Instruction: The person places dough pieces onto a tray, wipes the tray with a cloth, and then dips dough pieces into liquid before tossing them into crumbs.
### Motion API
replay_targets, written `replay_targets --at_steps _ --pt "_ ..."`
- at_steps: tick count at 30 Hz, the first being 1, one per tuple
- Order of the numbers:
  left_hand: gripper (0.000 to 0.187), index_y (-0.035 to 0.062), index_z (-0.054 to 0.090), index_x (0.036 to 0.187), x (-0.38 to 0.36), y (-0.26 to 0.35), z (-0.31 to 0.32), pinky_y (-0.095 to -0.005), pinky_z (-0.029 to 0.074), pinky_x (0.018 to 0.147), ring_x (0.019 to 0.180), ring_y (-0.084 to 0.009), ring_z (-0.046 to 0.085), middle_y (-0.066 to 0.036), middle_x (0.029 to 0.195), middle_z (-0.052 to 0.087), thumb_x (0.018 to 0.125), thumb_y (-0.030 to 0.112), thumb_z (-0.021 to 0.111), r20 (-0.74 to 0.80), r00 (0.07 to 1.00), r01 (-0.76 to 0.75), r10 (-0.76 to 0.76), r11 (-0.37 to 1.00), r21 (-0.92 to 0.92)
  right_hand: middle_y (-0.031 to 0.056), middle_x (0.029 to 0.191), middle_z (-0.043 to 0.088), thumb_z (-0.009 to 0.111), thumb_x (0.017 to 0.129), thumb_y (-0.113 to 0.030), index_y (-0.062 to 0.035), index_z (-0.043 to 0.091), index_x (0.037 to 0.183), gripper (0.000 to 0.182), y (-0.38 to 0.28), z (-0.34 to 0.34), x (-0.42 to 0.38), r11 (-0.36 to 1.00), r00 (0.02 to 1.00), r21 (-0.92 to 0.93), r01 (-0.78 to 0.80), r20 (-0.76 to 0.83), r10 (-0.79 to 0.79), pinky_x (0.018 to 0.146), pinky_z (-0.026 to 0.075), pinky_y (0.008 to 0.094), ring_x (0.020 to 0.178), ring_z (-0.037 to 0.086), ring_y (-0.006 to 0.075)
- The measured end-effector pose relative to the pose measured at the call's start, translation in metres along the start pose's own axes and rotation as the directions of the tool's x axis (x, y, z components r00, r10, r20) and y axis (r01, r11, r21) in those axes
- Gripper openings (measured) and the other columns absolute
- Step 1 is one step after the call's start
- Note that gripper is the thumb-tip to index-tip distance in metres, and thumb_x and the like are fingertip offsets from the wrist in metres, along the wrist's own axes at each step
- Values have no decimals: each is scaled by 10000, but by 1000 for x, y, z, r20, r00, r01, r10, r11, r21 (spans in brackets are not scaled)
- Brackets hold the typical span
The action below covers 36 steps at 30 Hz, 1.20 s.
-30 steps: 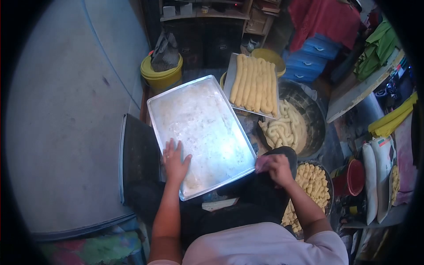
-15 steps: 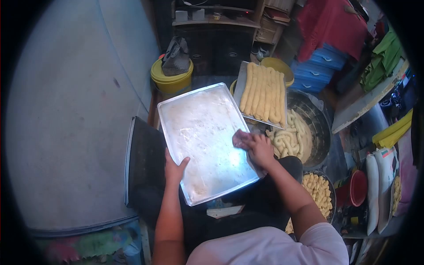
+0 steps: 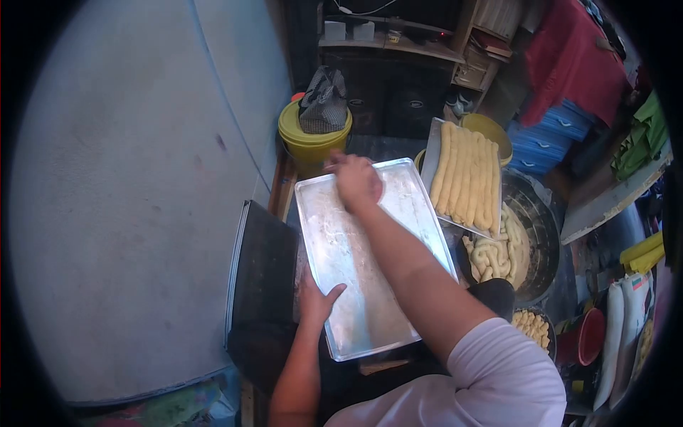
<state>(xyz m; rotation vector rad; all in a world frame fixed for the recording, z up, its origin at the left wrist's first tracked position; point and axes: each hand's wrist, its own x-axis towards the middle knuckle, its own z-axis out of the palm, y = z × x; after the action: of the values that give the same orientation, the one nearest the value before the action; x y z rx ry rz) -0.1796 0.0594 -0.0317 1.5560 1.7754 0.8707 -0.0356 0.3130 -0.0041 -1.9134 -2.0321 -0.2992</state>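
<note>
A shallow metal baking tray point(image 3: 384, 299) lies tilted across my lap, its surface bright with streaks and scuffs. My left hand point(image 3: 317, 302) grips its left rim, thumb on top and the other fingers hidden below. At the far left part of the tray, my right hand point(image 3: 358, 183) presses down, blurred by motion. Under that hand is a dark reddish rag, mostly hidden now. Just right of the tray, a second tray holds long yellow dough strips point(image 3: 466, 178) laid side by side.
Pale dough ropes point(image 3: 494, 256) lie in a large dark basin point(image 3: 544, 235) at the right. Below are small dough pieces point(image 3: 531, 327) in a round pan and a red container point(image 3: 590, 336). A lidded yellow bucket point(image 3: 313, 146) stands behind the tray, near a pale panel point(image 3: 142, 199) on the left.
My right hand has swept with the rag from the tray's right side to its far left part. My left hand keeps its hold on the rim. The view has shifted left.
</note>
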Motion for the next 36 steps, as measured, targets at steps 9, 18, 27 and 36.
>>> replay_targets --at_steps 9,18,27,36 --pt "1081 -13 176 1471 -9 3 12 -535 137 1143 1372 -374 313 -248 1479 311 686 363 818 -60 990 126 -127 992 -8 98 1225 525 546 846 -202 -117 688 1089 294 -58 -13 -8 839 910 472 271 160 -383 996 342 479 1183 439 335" --pt "1108 14 141 1491 -3 -4 12 -571 81 1132 1454 -334 107 -201 1559 146 703 453 785 53 995 81 -84 996 46 127 1194 548 493 872 -168 -164 692 1089 294 81 -12 14 942 936 225 -248 -193 293 981 354 440 1141 464 333" --pt "1109 38 146 1497 -1 -14 12 -614 68 1115 1456 -351 84 -192 1566 131 694 460 785 51 998 33 -36 997 68 127 1251 545 548 868 -192 -181 717 1015 225 -43 -21 -64 738 886 509 443 -125 -446 1019 354 447 1176 485 345" --pt "834 108 145 1509 5 -76 32 -460 183 1142 1433 -282 198 -107 1543 234 922 689 260 195 975 221 -104 525 -822 208 1323 484 583 798 -117 -97 642 1122 330 -33 -78 -227 536 821 694 480 -141 -553 1086 320 476 1237 457 366"
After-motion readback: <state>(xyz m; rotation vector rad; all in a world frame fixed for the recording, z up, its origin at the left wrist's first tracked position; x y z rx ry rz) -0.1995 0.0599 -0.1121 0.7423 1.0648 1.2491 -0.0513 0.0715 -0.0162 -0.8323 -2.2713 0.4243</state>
